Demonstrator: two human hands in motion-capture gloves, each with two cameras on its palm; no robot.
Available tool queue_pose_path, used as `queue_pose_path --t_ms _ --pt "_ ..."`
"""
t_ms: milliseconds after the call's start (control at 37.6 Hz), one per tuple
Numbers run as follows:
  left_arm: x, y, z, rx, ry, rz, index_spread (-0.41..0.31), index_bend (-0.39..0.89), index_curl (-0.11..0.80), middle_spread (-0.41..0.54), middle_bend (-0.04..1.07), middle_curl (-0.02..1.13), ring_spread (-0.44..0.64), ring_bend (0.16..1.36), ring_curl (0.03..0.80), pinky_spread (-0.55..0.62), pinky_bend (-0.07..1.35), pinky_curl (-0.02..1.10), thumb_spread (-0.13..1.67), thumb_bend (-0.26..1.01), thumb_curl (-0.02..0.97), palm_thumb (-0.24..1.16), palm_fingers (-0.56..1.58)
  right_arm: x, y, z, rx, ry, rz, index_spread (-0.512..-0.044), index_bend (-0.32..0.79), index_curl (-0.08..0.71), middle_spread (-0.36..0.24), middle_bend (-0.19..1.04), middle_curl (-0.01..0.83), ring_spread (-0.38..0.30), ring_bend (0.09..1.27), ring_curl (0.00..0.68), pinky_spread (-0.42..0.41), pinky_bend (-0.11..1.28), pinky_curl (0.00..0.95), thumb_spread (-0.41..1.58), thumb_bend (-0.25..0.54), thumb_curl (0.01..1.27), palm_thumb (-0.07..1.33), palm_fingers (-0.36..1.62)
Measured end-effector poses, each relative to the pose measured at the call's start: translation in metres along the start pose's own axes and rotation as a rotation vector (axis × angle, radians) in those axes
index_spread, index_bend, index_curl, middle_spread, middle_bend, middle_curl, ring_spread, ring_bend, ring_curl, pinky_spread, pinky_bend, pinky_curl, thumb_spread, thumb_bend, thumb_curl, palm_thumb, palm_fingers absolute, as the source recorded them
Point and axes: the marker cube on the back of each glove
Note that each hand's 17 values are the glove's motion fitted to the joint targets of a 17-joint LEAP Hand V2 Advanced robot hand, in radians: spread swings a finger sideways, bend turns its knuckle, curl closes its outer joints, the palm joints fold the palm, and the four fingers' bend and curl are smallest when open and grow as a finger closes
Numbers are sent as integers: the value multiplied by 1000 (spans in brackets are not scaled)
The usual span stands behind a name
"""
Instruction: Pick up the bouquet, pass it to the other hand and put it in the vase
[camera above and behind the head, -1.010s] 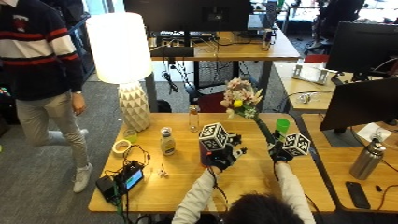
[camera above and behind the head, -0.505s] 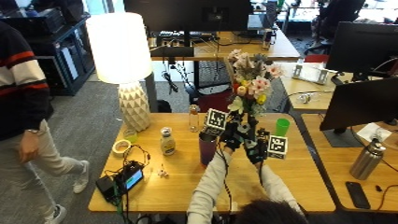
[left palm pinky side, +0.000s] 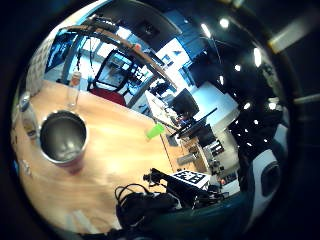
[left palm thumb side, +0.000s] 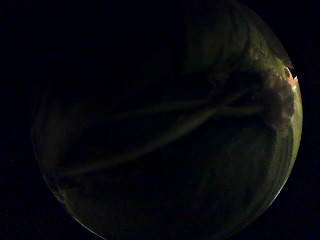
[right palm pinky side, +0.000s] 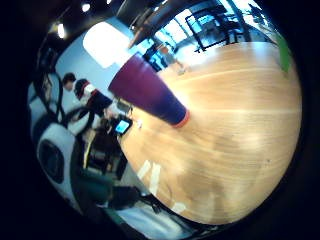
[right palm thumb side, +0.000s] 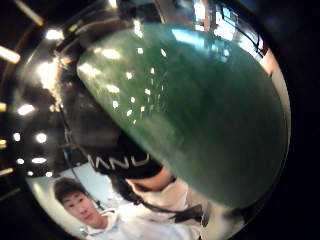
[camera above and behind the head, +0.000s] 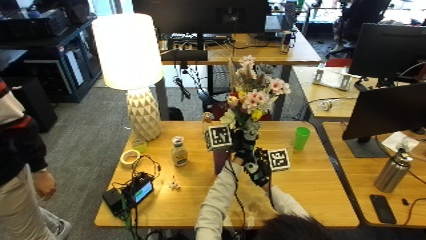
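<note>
The bouquet of pink, white and yellow flowers stands upright above the middle of the wooden table. My left hand grips its stems, which fill the dark left thumb side palm view as the bouquet. Just below, my right hand holds the lower stem ends, with a green leaf of the bouquet close to its palm. The purple vase stands on the table beside and under my left hand, partly hidden. The vase shows an open, empty mouth. The vase stands upright.
A green cup stands to the right of the bouquet. A white lamp, a dressing bottle, a tape roll and a small device with cables occupy the table's left. A slim glass bottle stands behind the vase.
The bouquet came off the table's far edge and now stands upright. Both hands moved together onto its stems and now sit closer to the vase.
</note>
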Motion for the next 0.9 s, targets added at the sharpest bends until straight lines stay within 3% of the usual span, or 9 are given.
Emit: queue_pose_path --t_ms 133,159,266,425,558,717,903 --pt "22 -15 -21 7 -31 22 -278 340 396 -317 703 532 -358 793 418 -406 571 407 782 48 471 714 1480 7 -6 -5 -132 147 -176 -184 360 541 -138 858 605 -186 1012 547 -273 724 496 804 -46 537 966 1280" --pt "25 -21 -25 19 -38 36 -286 347 404 -322 711 538 -360 799 423 -411 575 410 757 43 483 726 1472 9 -8 -7 -140 161 -209 -182 282 520 -133 812 588 -180 999 539 -278 738 494 790 -63 537 929 1202" --pt "43 -51 -45 87 -74 104 -307 380 435 -343 736 551 -375 808 437 -421 587 417 678 29 527 771 1449 3 -10 -17 -118 75 -239 -184 138 481 -113 676 541 -160 893 500 -259 745 477 893 -65 503 833 1078" --pt "52 -83 -66 153 -127 142 -327 397 467 -361 754 561 -385 824 452 -432 608 428 596 -5 579 805 1427 21 -19 -38 -88 47 -217 -194 103 422 -84 550 492 -138 781 456 -180 641 437 991 -57 450 691 1031" --pt "24 -103 -80 241 -214 115 -335 399 488 -364 762 564 -391 828 459 -436 621 435 549 -21 612 818 1411 34 -18 -55 -47 132 -43 -196 102 396 -77 498 473 -130 722 435 -122 563 409 1038 -39 428 649 1027" --pt "-28 -116 -85 304 -234 32 -339 399 509 -367 761 564 -392 829 463 -435 625 436 502 -34 645 806 1399 55 -19 -75 -17 173 -57 -196 100 367 -72 463 463 -125 668 418 -78 495 380 1073 -28 413 632 1042" --pt "-74 -115 -78 266 -168 71 -344 388 524 -373 765 564 -393 827 465 -445 624 435 592 -73 635 688 1408 50 -14 -85 -2 240 -75 -194 100 343 -71 430 458 -126 619 409 -44 445 364 1095 -22 404 628 1058"
